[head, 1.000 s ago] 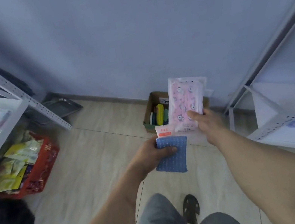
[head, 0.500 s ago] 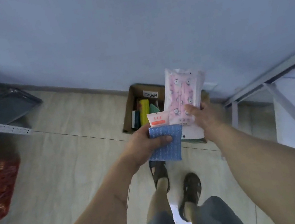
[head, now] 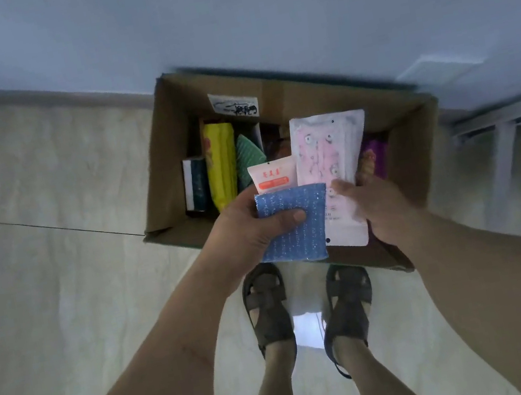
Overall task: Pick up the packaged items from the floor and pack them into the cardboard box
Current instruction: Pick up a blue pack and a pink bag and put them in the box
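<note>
Hands over cardboard box, left hand grip on blue pkt, right hand on pink pkt.

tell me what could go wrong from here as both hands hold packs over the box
The left hand pinches the blue pack and the small white and orange pack together, so the small one might slip out and miss the cardboard box. The pink pack in the right hand is tall and could catch on packs already standing inside.
</note>
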